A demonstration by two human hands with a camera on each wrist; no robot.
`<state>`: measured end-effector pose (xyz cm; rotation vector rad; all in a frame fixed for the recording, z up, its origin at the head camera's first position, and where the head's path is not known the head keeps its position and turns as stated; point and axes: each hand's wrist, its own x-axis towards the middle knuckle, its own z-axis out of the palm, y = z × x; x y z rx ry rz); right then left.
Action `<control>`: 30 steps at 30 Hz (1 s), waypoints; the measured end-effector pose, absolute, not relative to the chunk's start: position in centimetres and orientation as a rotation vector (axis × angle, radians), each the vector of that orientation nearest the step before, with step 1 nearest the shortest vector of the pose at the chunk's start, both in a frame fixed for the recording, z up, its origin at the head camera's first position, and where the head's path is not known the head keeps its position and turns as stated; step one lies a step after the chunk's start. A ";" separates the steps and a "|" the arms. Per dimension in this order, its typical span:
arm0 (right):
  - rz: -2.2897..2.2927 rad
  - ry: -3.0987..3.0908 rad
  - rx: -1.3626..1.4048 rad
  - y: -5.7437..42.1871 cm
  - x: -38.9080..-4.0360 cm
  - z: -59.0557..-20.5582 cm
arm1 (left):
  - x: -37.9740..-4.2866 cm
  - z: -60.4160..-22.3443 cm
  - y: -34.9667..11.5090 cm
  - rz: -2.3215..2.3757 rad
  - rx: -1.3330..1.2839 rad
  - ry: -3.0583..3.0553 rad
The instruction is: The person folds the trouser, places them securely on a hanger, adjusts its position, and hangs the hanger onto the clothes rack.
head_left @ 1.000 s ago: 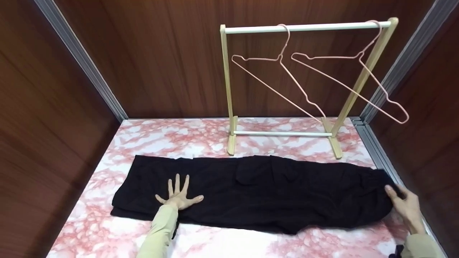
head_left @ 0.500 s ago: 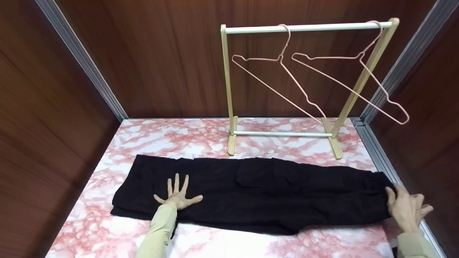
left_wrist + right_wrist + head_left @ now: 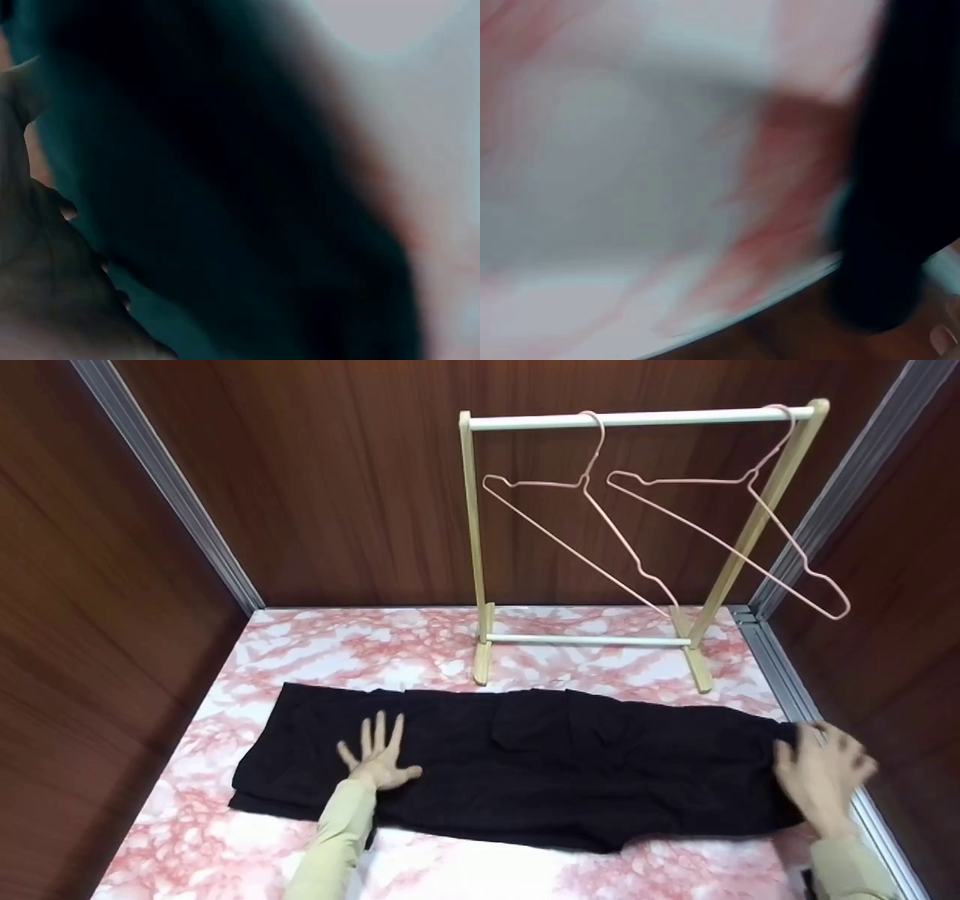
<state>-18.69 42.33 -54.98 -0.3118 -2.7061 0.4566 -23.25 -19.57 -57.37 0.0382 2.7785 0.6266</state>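
Black trousers lie folded lengthwise across the table, a flap pocket showing near the middle and their gathered waist end at the right. My left hand rests on the left part of them, fingers spread. In the left wrist view its palm appears beside the dark cloth. At the waist end is my right hand, blurred, its thumb over the cloth and its fingers spread apart. The right wrist view has the dark waist end hanging slightly past the table edge, with a fingertip at the lower right.
Behind the trousers stands a wooden rack with a white top bar. Two pink hangers hang from it. Brown wood-grain panels and metal rails enclose the pink marbled table.
My right hand has let go of the waist end and shifted left over it, fingers spreading. That end now lies flatter. My left hand has stayed nearly in place.
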 end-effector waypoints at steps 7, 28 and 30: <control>0.519 -2.848 0.122 35.6 -22.1 -54.0 | -25.8 -56.1 -14.1 0.734 0.303 2.917; 0.415 -2.997 0.180 31.9 -27.8 -56.9 | -31.7 -59.4 -10.3 0.502 0.369 3.200; 0.394 -2.968 0.153 32.0 -28.1 -57.0 | -31.8 -59.6 -10.3 0.461 0.378 3.276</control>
